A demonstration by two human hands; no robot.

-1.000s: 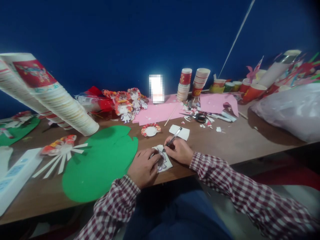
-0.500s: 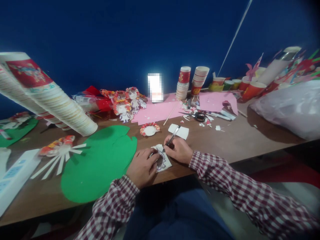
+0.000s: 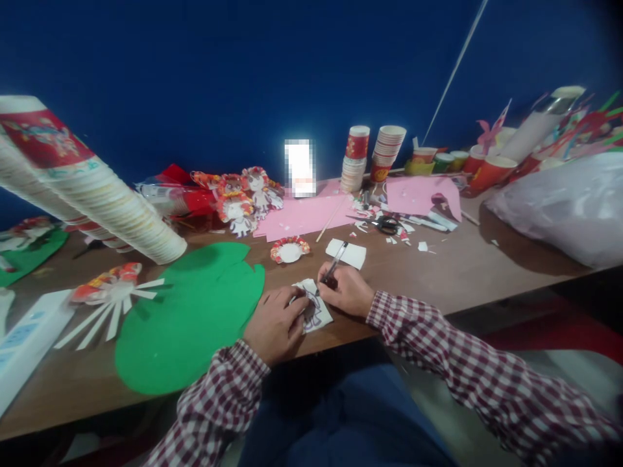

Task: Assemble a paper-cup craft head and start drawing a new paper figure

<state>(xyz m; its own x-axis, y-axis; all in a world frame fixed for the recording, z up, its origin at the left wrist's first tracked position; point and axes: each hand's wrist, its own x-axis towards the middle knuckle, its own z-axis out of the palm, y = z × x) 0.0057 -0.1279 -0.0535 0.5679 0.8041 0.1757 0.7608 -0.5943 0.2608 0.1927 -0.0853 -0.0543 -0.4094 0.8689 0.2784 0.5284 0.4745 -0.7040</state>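
Note:
My right hand (image 3: 345,290) grips a pen (image 3: 339,257), its tip at a small white piece of paper (image 3: 317,318) bearing a dark line drawing of a figure. Fingers of my left hand (image 3: 279,320) rest on the left part of that paper and cover some of the drawing; nothing is held in them. Just beyond lies a folded white paper (image 3: 357,254). A scalloped red-and-white ring cut from a paper cup (image 3: 289,250) sits farther left. Beside my left hand is a large green paper leaf shape (image 3: 189,324).
Long stacked paper cups (image 3: 121,201) lean at the left, near a cup cut into strips (image 3: 109,308). Paper figures (image 3: 241,201), pink paper (image 3: 296,217), black scissors (image 3: 384,224) and scraps lie behind. At right sits a plastic bag (image 3: 559,201); a bright phone (image 3: 300,168) stands at the back.
The whole view has shifted slightly. Both hands keep almost the same place on the paper, with the pen still in my right hand.

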